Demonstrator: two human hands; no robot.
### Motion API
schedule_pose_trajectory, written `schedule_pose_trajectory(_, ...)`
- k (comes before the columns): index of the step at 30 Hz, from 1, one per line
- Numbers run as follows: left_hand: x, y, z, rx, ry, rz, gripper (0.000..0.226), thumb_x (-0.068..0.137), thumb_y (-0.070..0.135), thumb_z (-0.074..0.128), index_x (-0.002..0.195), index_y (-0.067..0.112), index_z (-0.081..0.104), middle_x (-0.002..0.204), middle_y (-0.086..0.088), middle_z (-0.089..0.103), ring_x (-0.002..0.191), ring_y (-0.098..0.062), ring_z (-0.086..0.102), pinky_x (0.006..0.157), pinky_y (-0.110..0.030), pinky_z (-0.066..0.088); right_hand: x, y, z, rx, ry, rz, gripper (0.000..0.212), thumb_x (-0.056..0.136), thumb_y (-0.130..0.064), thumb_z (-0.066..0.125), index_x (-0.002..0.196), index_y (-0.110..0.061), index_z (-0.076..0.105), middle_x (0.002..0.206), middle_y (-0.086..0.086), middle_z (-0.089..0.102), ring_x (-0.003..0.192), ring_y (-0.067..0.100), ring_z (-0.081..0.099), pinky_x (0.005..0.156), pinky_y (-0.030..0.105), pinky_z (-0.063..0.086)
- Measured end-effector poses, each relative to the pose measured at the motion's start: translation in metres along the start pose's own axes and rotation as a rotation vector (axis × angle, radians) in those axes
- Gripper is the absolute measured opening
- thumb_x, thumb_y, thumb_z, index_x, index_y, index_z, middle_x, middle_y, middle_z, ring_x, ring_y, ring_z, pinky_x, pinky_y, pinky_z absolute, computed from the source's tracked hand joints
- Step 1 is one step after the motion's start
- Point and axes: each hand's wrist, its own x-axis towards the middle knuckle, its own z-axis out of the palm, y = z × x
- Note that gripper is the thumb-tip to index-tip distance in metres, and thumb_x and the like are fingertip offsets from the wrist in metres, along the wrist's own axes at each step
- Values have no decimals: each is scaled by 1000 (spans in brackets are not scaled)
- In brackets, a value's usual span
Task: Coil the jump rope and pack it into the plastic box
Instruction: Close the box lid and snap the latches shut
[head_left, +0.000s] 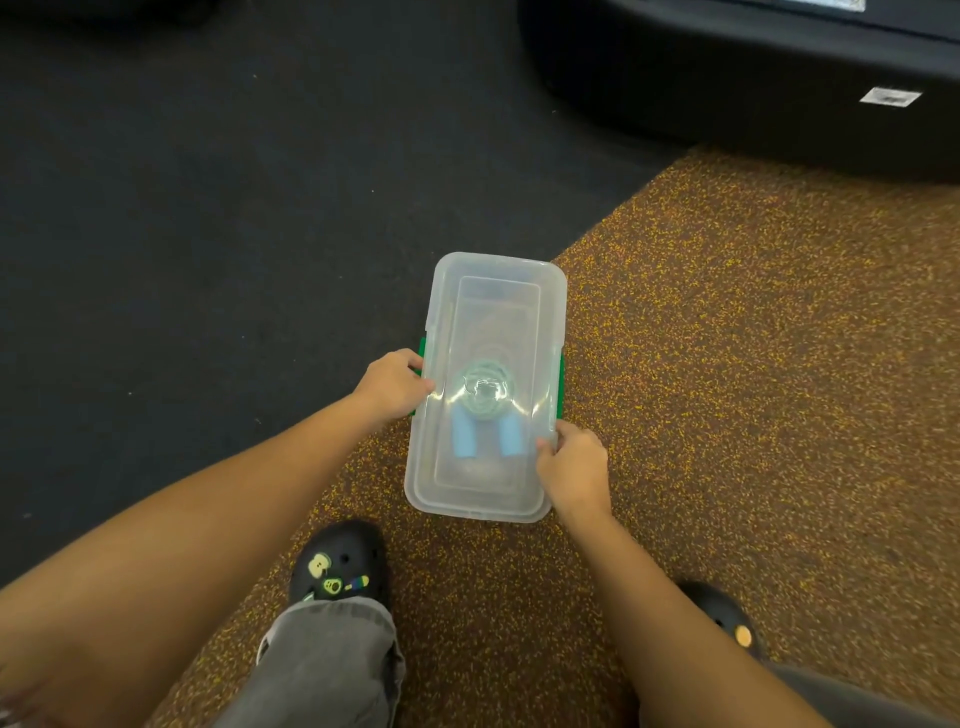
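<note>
Evidently the coiled pale-green jump rope with blue handles (484, 400) already lies inside the clear rectangular plastic box (488, 291) on the speckled floor, both grips, left hand (390, 384) and right hand (574, 470), clasping its light, slippery, flexing lidded sides, best held near the green latches (560, 384).

Box closed, both hands on it

I'm seeing the left hand (393, 382) pressing the green latch (422, 358) while the right hand (571, 467) is gripping the clear plastic box (447, 499), lid (498, 291) on, jump rope (485, 397) lying coiled inside, on the speckled floor (727, 364).
</note>
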Motion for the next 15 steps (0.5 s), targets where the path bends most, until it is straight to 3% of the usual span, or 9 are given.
schedule_pose_trajectory(3,0,0,-1,2,1,6,35,86,18,59,120,8,53,113,-11,61,95,-21,54,84,-32,43,6,-3,1,3,3,-26,49,88,-9,48,136,-10,39,126,17,44,112,32,48,97,40,42)
schedule_pose_trajectory(6,0,-2,-3,-10,4,3,34,85,18,61,117,8,56,112,-12,61,105,-26,57,92,-38,46,12,-9,3,-39,106,-163,63,90,-16,48,145,-20,17,132,13,37,119,30,40,97,47,42)
schedule_pose_trajectory(11,2,-3,-4,-1,8,5,41,84,19,63,123,10,52,121,-14,56,109,-27,54,94,-38,44,17,-5,12,-287,106,-248,57,96,-22,37,147,-20,10,146,12,29,129,30,30,98,46,37)
schedule_pose_trajectory(15,8,-5,-8,-159,-12,-105,72,79,20,69,140,20,30,145,-14,31,127,-31,41,105,-45,38,20,-4,8,-5,106,-245,55,93,-27,43,144,-20,21,143,14,30,130,31,26,106,46,30)
